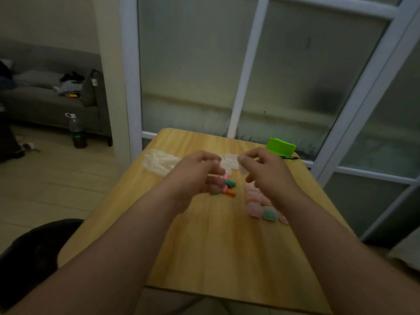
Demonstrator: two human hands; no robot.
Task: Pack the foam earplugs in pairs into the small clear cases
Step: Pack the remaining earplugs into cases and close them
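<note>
A small pile of loose coloured foam earplugs [226, 187] lies mid-table. Behind it stand a few empty clear cases [230, 160]. My left hand [197, 173] hovers just left of the pile with its fingers curled round a small pale piece [214, 175]; blur hides whether it is a case or an earplug. My right hand [263, 171] pinches a clear case [243, 171] between thumb and fingers, above the table. Several filled cases [255, 209], mostly pink and one green [269, 214], lie in a row under my right forearm.
On the wooden table [204, 246], a clear plastic bag [159, 163] lies at the back left. A bright green box [281, 146] and a black pen [291, 157] sit at the back right. Glass door panels stand right behind the table.
</note>
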